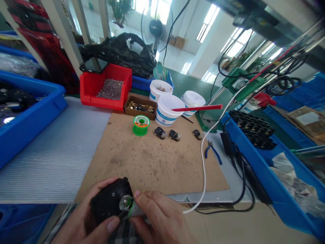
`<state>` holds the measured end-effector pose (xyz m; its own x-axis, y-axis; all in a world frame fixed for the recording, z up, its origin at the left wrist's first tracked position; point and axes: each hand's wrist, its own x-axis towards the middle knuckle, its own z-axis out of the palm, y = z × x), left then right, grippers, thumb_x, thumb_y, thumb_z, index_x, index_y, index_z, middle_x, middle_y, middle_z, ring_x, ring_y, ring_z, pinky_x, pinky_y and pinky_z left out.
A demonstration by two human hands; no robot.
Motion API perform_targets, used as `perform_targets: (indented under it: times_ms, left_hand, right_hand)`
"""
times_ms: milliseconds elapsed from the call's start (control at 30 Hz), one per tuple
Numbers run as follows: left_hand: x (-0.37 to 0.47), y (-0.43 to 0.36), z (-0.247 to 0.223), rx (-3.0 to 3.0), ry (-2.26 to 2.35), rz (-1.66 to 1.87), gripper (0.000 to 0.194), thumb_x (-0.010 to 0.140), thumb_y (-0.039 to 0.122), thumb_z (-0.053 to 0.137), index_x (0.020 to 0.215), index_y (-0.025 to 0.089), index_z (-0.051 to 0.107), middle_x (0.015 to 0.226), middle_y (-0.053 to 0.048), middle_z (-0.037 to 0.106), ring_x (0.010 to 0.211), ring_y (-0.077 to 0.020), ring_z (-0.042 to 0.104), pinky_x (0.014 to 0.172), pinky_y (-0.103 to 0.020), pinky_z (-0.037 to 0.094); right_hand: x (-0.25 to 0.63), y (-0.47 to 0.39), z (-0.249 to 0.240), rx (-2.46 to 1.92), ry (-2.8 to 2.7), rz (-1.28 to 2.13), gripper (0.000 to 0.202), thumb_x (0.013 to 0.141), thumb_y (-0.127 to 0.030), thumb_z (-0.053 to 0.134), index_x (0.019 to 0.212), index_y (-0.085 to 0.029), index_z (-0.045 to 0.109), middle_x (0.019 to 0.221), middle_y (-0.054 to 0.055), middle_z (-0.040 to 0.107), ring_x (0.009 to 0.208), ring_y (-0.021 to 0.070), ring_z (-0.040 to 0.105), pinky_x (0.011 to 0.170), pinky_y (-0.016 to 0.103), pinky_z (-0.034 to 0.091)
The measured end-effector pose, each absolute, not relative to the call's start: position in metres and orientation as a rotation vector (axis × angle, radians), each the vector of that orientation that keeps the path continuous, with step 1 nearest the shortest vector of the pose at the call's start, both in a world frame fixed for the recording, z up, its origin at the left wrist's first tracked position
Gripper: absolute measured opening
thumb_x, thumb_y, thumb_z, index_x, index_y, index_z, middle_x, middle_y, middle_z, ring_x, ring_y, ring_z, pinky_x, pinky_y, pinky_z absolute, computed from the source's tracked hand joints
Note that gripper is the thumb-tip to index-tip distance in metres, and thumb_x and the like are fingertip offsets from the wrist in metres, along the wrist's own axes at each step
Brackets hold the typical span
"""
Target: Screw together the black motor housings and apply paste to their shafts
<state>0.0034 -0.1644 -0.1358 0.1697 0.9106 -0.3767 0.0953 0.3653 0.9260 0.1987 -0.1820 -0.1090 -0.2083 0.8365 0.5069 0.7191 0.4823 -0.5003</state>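
My left hand (pixel 88 210) is wrapped round a black plastic housing (pixel 109 200), its thumb along the lower edge. A round metal part (pixel 125 202) shows on the housing's right side. My right hand (pixel 159 213) grips a grey corded hand tool (pixel 136 210) with a green band, its front end against the round metal part. My fingers cover most of the tool, so its exact kind is unclear. A white cable (pixel 203 169) runs from behind my right hand up to the right. Both hands are at the near edge of the cardboard sheet (pixel 152 169).
Beyond my hands are a green solder spool (pixel 141 126), small black parts (pixel 175 135) and blue-handled pliers (pixel 212 152). White tubs (pixel 166 115), a red bin (pixel 86 91) of small metal pieces and a cardboard box (pixel 139 111) line the back. Blue crates (pixel 50 101) flank both sides.
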Motion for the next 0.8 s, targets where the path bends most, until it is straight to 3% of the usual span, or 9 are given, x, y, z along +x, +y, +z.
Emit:
perform_targets:
  times_ms: [133, 200, 333, 400, 533, 800]
  left_hand:
    - [0.008, -0.154, -0.131, 0.984, 1.330, 0.708, 0.051, 0.082, 0.056, 0.062, 0.125, 0.029, 0.050, 0.120, -0.003, 0.064, 0.092, -0.0224, 0.065, 0.062, -0.024, 0.057]
    - [0.009, -0.152, -0.128, 1.017, 1.329, 0.691, 0.051, 0.084, 0.056, 0.059, 0.125, 0.028, 0.049, 0.116, -0.003, 0.064, 0.085, -0.0205, 0.064, 0.060, -0.024, 0.055]
    - [0.005, -0.151, -0.124, 1.087, 1.341, 0.634, 0.053, 0.086, 0.058, 0.056, 0.127, 0.026, 0.047, 0.122, -0.005, 0.061, 0.095, -0.0226, 0.062, 0.067, -0.026, 0.055]
    - [0.003, -0.151, -0.124, 1.110, 1.342, 0.610, 0.054, 0.086, 0.059, 0.054, 0.128, 0.026, 0.046, 0.127, -0.006, 0.059, 0.108, -0.0265, 0.058, 0.069, -0.027, 0.056]
    - [0.002, -0.151, -0.125, 1.162, 1.335, 0.585, 0.051, 0.089, 0.056, 0.050, 0.131, 0.028, 0.044, 0.134, -0.005, 0.055, 0.125, -0.0295, 0.049, 0.075, -0.027, 0.055]
    - [0.001, -0.155, -0.125, 1.211, 1.321, 0.586, 0.047, 0.091, 0.053, 0.049, 0.131, 0.028, 0.044, 0.135, -0.006, 0.056, 0.123, -0.0304, 0.052, 0.073, -0.028, 0.056]
  right_hand:
    - [0.205, -0.185, -0.112, -1.276, -1.914, 0.393, 0.032, 0.099, -0.040, 0.046, 0.120, -0.018, 0.057, 0.100, 0.009, 0.073, 0.087, 0.0200, 0.071, 0.075, 0.027, 0.058]
    - [0.208, -0.184, -0.109, -1.315, -1.851, 0.630, 0.032, 0.098, -0.041, 0.049, 0.118, -0.018, 0.058, 0.097, 0.008, 0.074, 0.083, 0.0188, 0.071, 0.073, 0.025, 0.056]
    - [0.207, -0.181, -0.100, -1.496, -1.668, 1.233, 0.031, 0.101, -0.037, 0.041, 0.088, -0.018, 0.062, 0.068, 0.001, 0.069, 0.055, 0.0109, 0.063, 0.057, 0.018, 0.047]
    - [0.204, -0.179, -0.099, -1.528, -1.604, 1.354, 0.036, 0.101, -0.040, 0.038, 0.080, -0.018, 0.058, 0.062, 0.000, 0.066, 0.044, 0.0077, 0.054, 0.050, 0.017, 0.041]
    - [0.202, -0.179, -0.101, -1.554, -1.553, 1.416, 0.037, 0.100, -0.044, 0.039, 0.079, -0.019, 0.057, 0.059, -0.001, 0.064, 0.042, 0.0073, 0.049, 0.046, 0.017, 0.035]
    - [0.201, -0.178, -0.102, -1.597, -1.585, 1.375, 0.037, 0.099, -0.041, 0.040, 0.074, -0.019, 0.056, 0.056, -0.002, 0.059, 0.043, 0.0083, 0.048, 0.047, 0.018, 0.033]
